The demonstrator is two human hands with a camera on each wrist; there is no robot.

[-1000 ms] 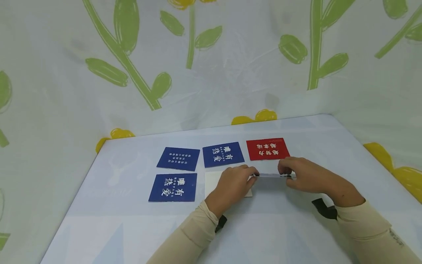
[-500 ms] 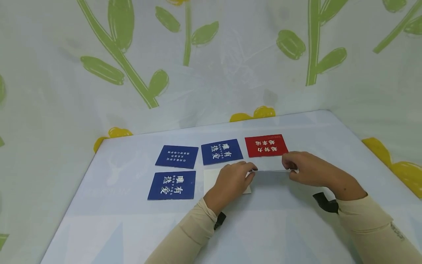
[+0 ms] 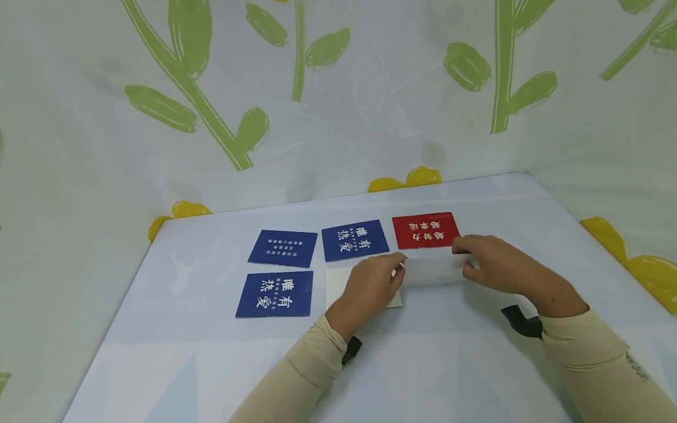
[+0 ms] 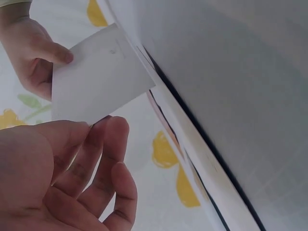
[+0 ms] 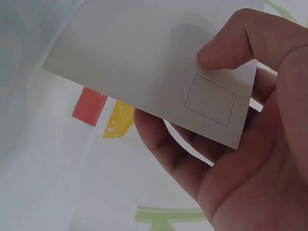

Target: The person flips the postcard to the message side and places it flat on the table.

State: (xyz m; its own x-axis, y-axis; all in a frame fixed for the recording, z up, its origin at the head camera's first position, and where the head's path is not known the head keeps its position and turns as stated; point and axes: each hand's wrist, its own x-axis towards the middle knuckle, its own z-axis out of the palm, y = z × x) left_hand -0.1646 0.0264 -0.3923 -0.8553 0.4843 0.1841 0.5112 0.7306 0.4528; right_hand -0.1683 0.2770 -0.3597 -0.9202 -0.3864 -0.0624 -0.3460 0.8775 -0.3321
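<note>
Between both hands a white postcard [image 3: 435, 271] is held up over the table, its pale face tilted into the head view. My left hand [image 3: 370, 285] pinches one end between thumb and fingertips. At the other end my right hand [image 3: 499, 264] grips it, thumb on the face and fingers behind. A printed stamp box [image 5: 210, 100] shows beside that thumb in the right wrist view. Partly hidden under the left hand, a white card [image 3: 337, 283] lies on the table. Just beyond the right fingertips is a red card [image 3: 425, 230] with white characters.
On the table [image 3: 174, 358], left of the hands, lie blue cards with white characters: one at back left [image 3: 282, 248], one at back middle [image 3: 355, 239] and one in front [image 3: 274, 294]. A curtain [image 3: 381, 117] with leaf prints hangs behind the table's back edge.
The postcard has tilted from nearly edge-on to showing its white face. Both hands keep hold of it and have shifted only slightly. The cards on the table stay in place.
</note>
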